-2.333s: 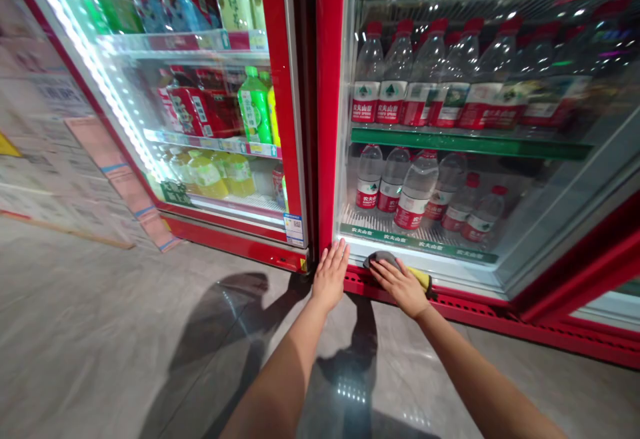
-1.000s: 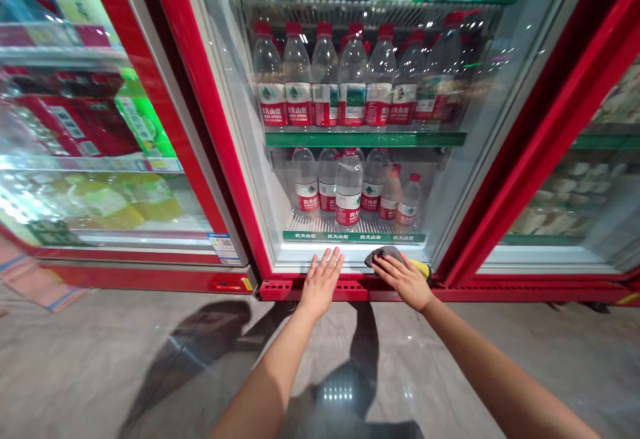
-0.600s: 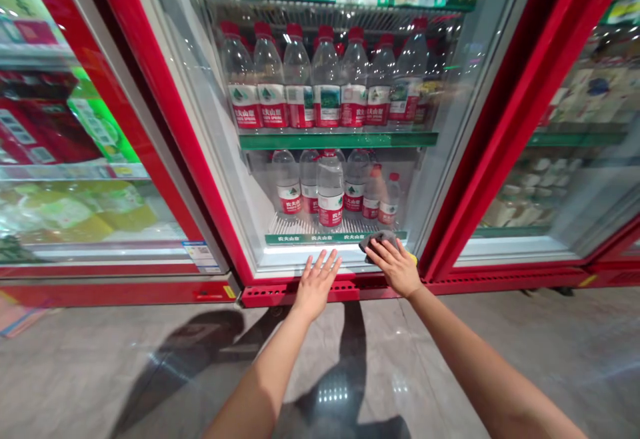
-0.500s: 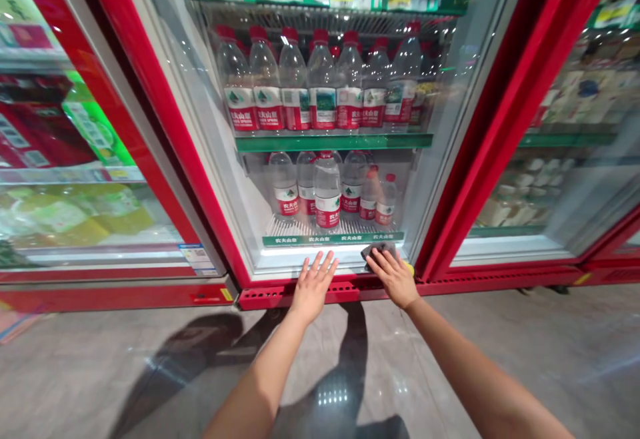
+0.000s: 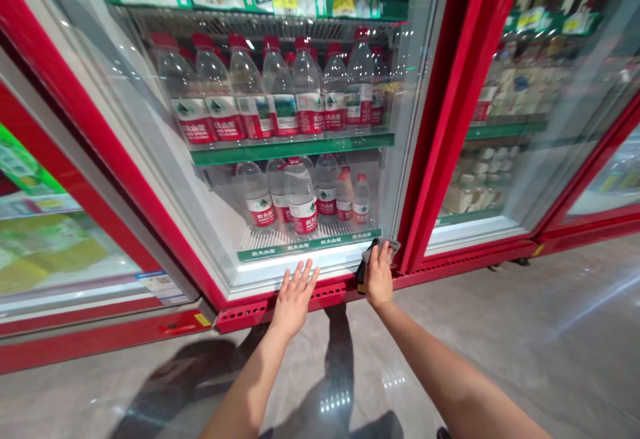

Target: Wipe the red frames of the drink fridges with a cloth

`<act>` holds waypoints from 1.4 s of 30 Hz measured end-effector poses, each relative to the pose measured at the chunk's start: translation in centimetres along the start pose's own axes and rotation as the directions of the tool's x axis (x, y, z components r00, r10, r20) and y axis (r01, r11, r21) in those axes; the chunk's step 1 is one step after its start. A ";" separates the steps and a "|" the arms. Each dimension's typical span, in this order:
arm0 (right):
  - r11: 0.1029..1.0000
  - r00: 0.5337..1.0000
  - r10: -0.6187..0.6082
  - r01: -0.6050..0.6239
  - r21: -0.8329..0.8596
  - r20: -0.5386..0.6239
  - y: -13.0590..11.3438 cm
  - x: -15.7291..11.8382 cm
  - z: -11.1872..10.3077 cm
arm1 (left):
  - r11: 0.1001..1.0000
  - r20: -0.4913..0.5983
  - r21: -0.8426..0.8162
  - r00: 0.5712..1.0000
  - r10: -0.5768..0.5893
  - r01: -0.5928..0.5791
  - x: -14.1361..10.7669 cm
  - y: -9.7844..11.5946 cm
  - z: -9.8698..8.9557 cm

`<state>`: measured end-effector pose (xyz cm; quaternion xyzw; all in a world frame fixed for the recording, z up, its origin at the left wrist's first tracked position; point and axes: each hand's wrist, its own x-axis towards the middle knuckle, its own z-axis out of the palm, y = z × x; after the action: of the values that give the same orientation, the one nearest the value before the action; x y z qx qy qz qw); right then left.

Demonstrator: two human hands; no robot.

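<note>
The glass door of a red-framed cooler stands in front of me, with water bottles (image 5: 303,209) on its lower shelf. My right hand (image 5: 379,278) presses a dark grey cloth (image 5: 390,247) against the door's bottom right corner; the cloth shows above the fingertips and down the left side of the hand. My left hand (image 5: 295,298) lies with fingers spread at the lower edge of the door, holding nothing. Its fingertips are over the white strip below the green shelf edge (image 5: 310,246).
More red-capped bottles (image 5: 243,92) fill the shelf above. Another cooler with drinks stands on the left, and further coolers on the right. A red perforated base strip (image 5: 243,316) runs above the grey tiled floor (image 5: 500,346).
The view has turned to the right, so the cooler sits further left. My right hand and the cloth have moved right along the glass to the door's corner, and the hand is more upright.
</note>
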<state>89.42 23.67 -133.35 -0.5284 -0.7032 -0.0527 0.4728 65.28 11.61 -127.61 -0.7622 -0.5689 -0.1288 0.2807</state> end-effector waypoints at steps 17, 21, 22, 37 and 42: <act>0.819 0.780 0.563 -0.480 0.314 -0.274 -1.5 2.2 3.3 | 0.999 -0.034 -0.037 0.999 -0.001 0.000 0.9 -0.5 -1.4; 0.847 0.807 0.517 -0.436 0.303 -0.284 -2.8 4.4 2.2 | 0.999 -0.039 -0.047 0.999 -0.004 0.002 1.1 -0.4 -1.4; 0.877 0.845 0.461 -0.386 0.286 -0.271 -3.1 5.1 1.6 | 0.999 -0.040 -0.047 0.999 -0.003 0.001 1.1 -0.4 -1.4; 0.959 0.956 0.222 -0.179 0.218 -0.190 -4.6 6.5 -1.2 | 0.999 -0.051 -0.039 0.999 0.005 -0.007 1.2 -0.6 -2.2; 0.968 0.975 0.194 -0.172 0.183 -0.107 -1.6 3.4 -1.5 | 0.998 -0.084 -0.048 0.996 -0.038 0.034 1.3 -1.2 -2.5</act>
<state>89.05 24.47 -129.40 -0.5437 -0.6224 0.0196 0.5626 64.91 11.42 -124.54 -0.7520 -0.5669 -0.1791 0.2845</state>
